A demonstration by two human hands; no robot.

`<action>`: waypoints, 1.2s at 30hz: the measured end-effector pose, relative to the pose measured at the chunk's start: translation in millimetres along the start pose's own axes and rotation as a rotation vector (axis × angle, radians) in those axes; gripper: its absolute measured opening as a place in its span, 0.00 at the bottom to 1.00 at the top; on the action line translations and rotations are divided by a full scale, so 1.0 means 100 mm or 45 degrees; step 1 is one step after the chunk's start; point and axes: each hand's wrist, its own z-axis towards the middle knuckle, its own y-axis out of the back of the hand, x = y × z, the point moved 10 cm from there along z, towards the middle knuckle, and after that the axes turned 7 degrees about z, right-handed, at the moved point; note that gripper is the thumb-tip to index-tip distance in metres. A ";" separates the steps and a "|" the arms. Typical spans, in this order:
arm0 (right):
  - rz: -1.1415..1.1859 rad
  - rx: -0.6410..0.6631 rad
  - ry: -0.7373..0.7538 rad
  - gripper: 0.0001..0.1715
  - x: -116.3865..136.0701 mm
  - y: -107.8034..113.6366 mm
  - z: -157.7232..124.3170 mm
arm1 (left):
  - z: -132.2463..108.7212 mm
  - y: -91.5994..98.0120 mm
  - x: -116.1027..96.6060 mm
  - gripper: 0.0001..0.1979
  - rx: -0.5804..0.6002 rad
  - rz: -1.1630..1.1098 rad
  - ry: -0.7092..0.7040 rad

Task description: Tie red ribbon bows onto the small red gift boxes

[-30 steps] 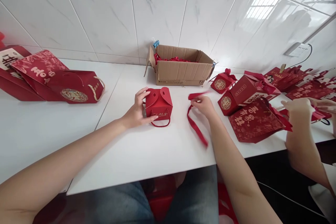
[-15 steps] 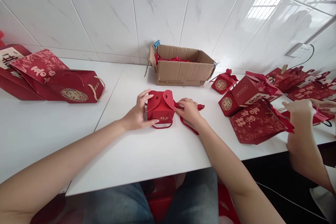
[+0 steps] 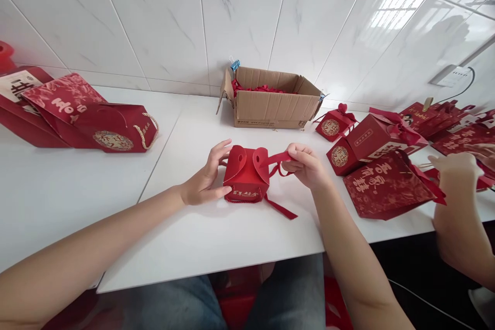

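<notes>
Small red gift box (image 3: 246, 178) upright on the white bench (image 3: 181, 252), in front of the wearer and between the two hands. Its top carries two rounded flaps, each with a hole; gold characters on the front face, with a twisted red cord handle hanging low across it.

Left hand (image 3: 203, 181): fingers grasping the box at its left side, thumb on the front left corner, the others toward the rear.

Right hand (image 3: 308, 166): fingers pinching a red ribbon (image 3: 279, 158) to the right of the box. The held length runs over to the right flap, near its hole; cannot tell whether it is threaded through. A loop hangs below the fingers; a loose tail lies on the bench off the front right corner.

Surroundings: open cardboard carton (image 3: 270, 112) behind the box, near the tiled wall (image 3: 247, 20), red ribbons (image 3: 263, 88) inside, blue binder clip (image 3: 234, 65) at its left rear corner. Right of the carton, a small bow-topped box (image 3: 331, 125). Far left, rope-handled gift box (image 3: 114, 131). Far right, a co-worker's hand (image 3: 456, 165) among other red packages.
</notes>
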 end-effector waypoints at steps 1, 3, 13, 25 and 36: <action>-0.007 0.008 -0.014 0.22 0.00 -0.01 -0.01 | 0.00 -0.02 -0.02 0.41 0.021 -0.027 -0.005; -0.020 -0.003 -0.029 0.22 0.00 0.00 -0.02 | 0.01 -0.05 -0.06 0.42 0.054 -0.067 -0.037; -0.147 -0.110 0.070 0.19 0.14 0.10 -0.06 | 0.02 -0.05 -0.11 0.42 0.052 -0.059 -0.095; -0.433 -0.034 0.008 0.17 0.07 -0.02 -0.09 | 0.01 -0.06 -0.07 0.42 0.072 -0.078 -0.074; -0.334 -0.090 -0.046 0.26 0.04 0.01 -0.09 | 0.01 -0.05 -0.07 0.42 0.070 -0.058 -0.074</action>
